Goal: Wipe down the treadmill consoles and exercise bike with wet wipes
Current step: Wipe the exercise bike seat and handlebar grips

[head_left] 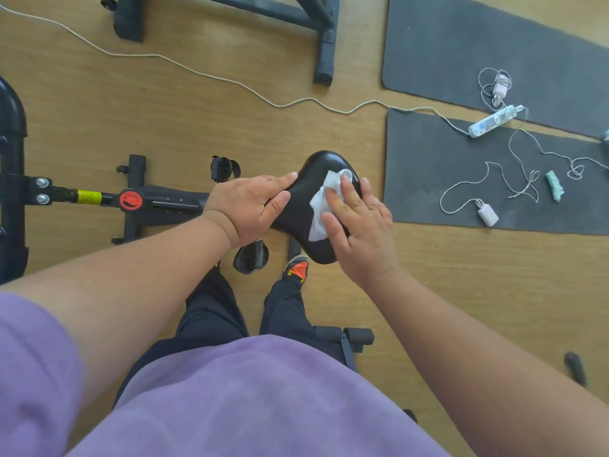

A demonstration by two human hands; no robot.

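Two dark exercise mats lie on the wooden floor at the upper right, one behind the other with a strip of floor between them, and they are the broadest things in sight after the floor itself. Next in size, the black exercise bike stretches from the left edge toward the middle, its frame bearing a yellow label and a round red sticker, with a strapped pedal above the frame and another lower down beside the person's orange shoe. At the bike's right end sits the black saddle, glossy and wide toward the right. The left hand holds the saddle's narrow nose, fingers laid along its upper side and thumb curled round the near edge. The right hand lies flat with straight, spread fingers on a white wet wipe, pressing it against the saddle's broad rear part; the wipe shows crumpled between and beside the fingers. A white cord runs across the floor to a white power strip on the nearer mat, where thin cables loop to a small white charger, and a little pale green wad lies near the cables
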